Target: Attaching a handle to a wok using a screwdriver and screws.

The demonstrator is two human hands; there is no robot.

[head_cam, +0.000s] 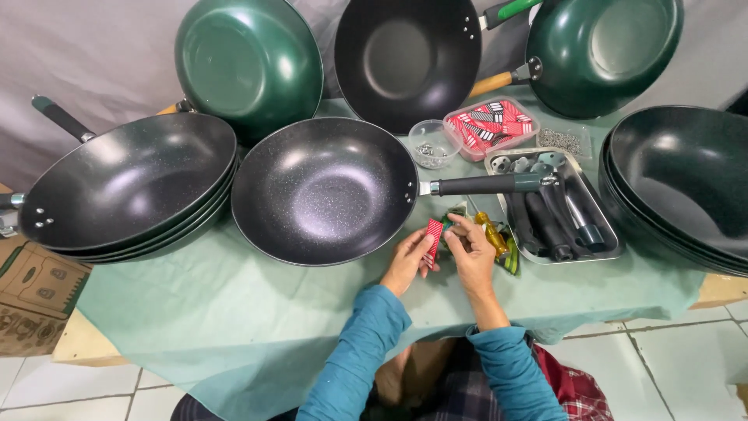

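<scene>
Just below rim of handled wok (325,189), on tabletop (234,304): my left hand (408,261) pinches small red packet (433,233) upright for access; right hand (470,251) fingers closed on its top edge. Screwdriver (491,234) lies beside right hand, within reach.

This looks like a small workshop for assembling cookware. A table (234,312) under a pale green cloth carries stacked woks (125,187) on the left and right, with more propped against a grey sheet at the far side. A steel tray (604,234) holds loose black handles (541,222), and tubs of screws (433,145) and red tags (491,125) sit near it.
</scene>
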